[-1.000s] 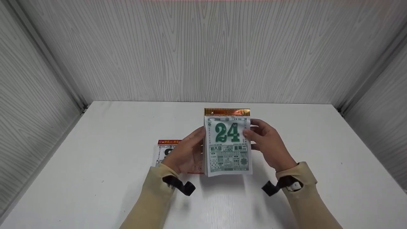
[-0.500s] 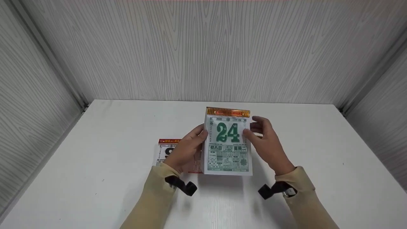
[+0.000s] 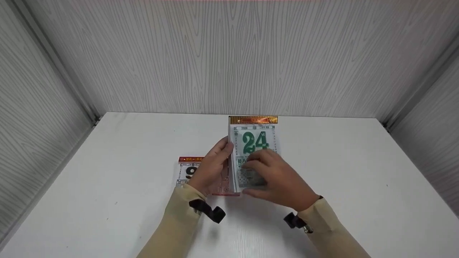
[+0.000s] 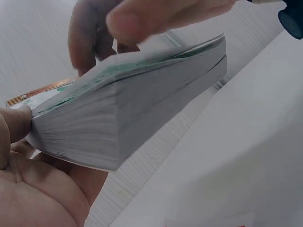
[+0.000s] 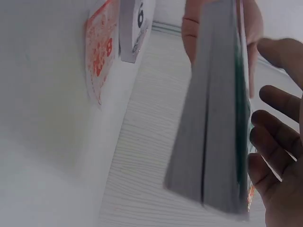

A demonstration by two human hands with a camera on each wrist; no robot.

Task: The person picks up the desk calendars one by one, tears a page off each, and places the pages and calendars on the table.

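Note:
A thick tear-off calendar block [image 3: 254,138] with a gold top strip shows a green 24 on its front page. My left hand [image 3: 219,159] grips its left edge, thumb on the front and fingers behind, and holds it upright above the white table [image 3: 107,186]. My right hand [image 3: 263,176] lies across the lower half of the front page, with straight fingers on the paper and the thumb by the bottom edge. The left wrist view shows the block's page edges [image 4: 132,118] in my left palm [image 4: 28,189]. In the right wrist view the block [image 5: 213,118] stands beside my right fingers [image 5: 272,142].
A second calendar [image 3: 187,171] with a red header and a black 9 lies flat on the table, just left of my left hand, and also shows as the second calendar [image 5: 130,28] in the right wrist view. Grey wood-grain walls [image 3: 229,57] close the table on three sides.
My right hand has left the block's right edge and moved left and down over the lower front page. The block has moved slightly farther from me in my left hand.

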